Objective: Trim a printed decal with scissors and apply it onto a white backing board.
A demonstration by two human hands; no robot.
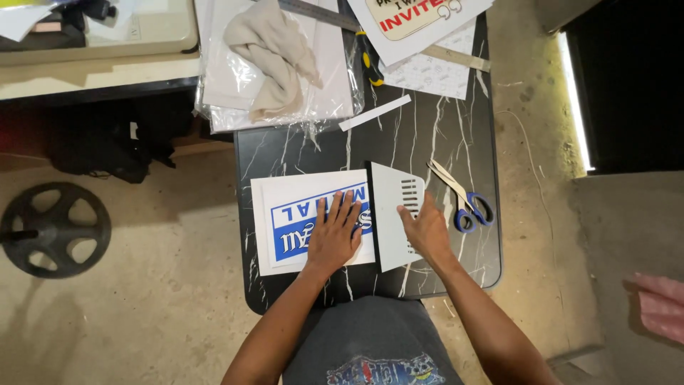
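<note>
On the dark marbled tabletop (456,135), both hands lay flat and open, gripping nothing.
Left hand (333,239) pinned the blue-and-white printed sheet (299,214); right hand (426,229) pressed the pale cut card (393,214) beside it, which might slide under uneven pressure.

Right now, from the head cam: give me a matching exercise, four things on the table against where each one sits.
Things:
1. scissors
2. cloth
3. left hand
4. right hand

Places:
A. flat on the blue and white print
B. on the grey card
C. far side, on plastic sleeves
D. near the table's right edge

Pairs: 1-D, 2-C, 3-A, 4-B
</note>
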